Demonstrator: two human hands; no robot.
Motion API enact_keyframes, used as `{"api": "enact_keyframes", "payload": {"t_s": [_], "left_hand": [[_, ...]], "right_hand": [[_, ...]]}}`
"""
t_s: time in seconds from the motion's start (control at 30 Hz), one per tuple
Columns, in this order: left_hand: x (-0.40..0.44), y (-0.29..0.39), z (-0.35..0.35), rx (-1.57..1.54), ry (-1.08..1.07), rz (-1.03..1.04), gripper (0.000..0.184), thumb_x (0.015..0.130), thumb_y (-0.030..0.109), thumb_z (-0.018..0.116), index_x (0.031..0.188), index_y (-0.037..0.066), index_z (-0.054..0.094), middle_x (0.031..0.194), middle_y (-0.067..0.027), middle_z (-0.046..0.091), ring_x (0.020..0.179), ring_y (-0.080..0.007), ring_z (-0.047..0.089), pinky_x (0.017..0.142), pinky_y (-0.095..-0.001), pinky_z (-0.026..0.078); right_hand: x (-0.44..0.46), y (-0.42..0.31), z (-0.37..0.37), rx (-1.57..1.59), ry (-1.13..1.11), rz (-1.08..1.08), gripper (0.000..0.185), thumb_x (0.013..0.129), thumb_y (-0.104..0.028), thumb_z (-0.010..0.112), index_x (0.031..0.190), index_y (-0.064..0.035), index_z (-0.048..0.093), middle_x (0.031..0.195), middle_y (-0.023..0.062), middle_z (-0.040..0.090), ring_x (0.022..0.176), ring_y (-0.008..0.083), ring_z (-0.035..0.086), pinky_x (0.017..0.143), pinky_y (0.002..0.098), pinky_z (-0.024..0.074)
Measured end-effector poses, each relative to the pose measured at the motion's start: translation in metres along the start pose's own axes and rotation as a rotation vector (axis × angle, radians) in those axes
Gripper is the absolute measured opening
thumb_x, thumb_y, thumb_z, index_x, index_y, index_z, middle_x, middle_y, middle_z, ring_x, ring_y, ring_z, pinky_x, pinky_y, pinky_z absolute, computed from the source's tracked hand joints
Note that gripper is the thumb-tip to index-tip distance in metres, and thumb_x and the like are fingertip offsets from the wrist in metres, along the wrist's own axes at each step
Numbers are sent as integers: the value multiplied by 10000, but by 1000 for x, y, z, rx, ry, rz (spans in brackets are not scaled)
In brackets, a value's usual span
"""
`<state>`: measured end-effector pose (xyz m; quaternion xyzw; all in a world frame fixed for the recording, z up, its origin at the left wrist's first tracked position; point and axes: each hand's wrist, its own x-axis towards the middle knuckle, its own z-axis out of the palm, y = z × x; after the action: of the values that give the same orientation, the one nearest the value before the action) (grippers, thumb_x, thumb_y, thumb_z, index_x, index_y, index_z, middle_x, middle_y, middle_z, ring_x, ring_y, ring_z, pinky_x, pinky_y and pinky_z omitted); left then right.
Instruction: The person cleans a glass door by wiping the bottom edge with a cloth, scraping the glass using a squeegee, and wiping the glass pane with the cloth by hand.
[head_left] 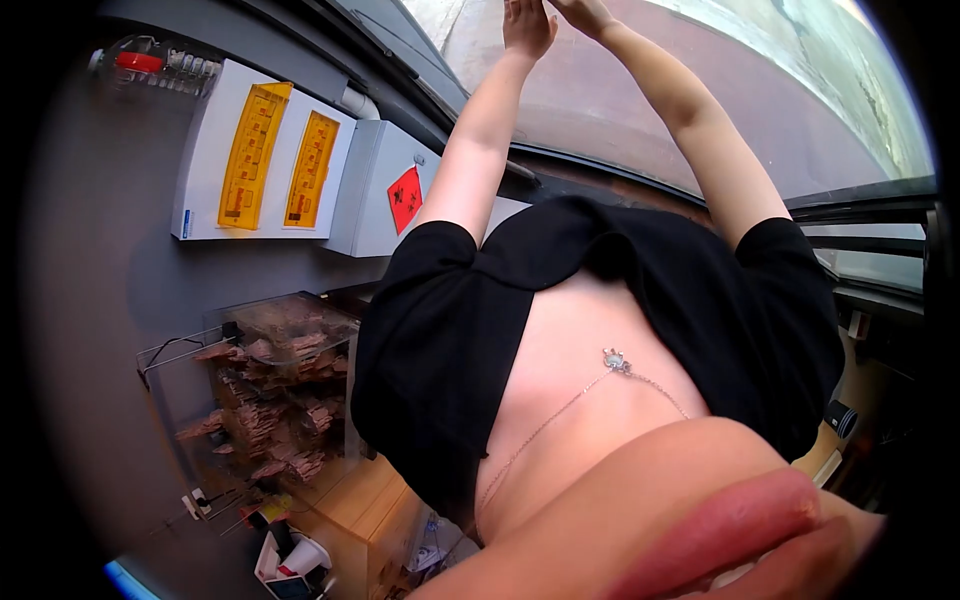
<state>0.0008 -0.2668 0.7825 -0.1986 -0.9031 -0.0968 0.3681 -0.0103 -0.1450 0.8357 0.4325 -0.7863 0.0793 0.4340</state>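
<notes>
At the top edge, my left hand point(528, 30) is raised at the end of an outstretched arm. Its visible fingers look straight, their tips cut off by the frame, and nothing shows in it. Close beside it, my right hand point(585, 14) leans in from the right, mostly cropped, so its fingers are hidden. I cannot tell whether the two hands touch. Behind both is a large window point(620, 95). My black short-sleeved top point(430, 350) and a necklace pendant point(617, 362) lie below the arms.
Left on the grey wall are a white electrical box point(205, 150) with yellow covers and a grey box point(365, 200) bearing a red paper point(404, 200). A plastic bottle point(150, 65) is above. Below, a glass tank point(275, 390) of reddish rocks stands near a wooden cabinet point(355, 500).
</notes>
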Motion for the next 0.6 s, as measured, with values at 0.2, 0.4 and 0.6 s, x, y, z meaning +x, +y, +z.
{"api": "enact_keyframes", "payload": {"t_s": [0.2,0.4,0.6], "left_hand": [[-12,-29,-23,-208,229,-98,516,612,95,577,1063,17,338,1047,-159,409,990,-288,389,830,-366,324],[-11,-18,-53,-393,136,-177,261,535,139,648,728,75,484,721,-83,504,711,-271,481,609,-342,411],[21,1,-127,-526,515,-82,204,489,67,625,586,39,448,709,-83,493,623,-215,469,546,-295,399]], "right_hand": [[17,-39,16,551,-65,344,592,647,47,442,1193,-17,223,971,179,486,786,263,522,664,321,420],[21,-30,-15,969,-229,394,510,690,13,435,1175,-58,295,880,147,540,755,214,534,660,298,422],[60,-19,-161,943,-40,529,289,744,-58,462,1032,-46,468,995,93,512,911,147,481,753,273,390]]}}
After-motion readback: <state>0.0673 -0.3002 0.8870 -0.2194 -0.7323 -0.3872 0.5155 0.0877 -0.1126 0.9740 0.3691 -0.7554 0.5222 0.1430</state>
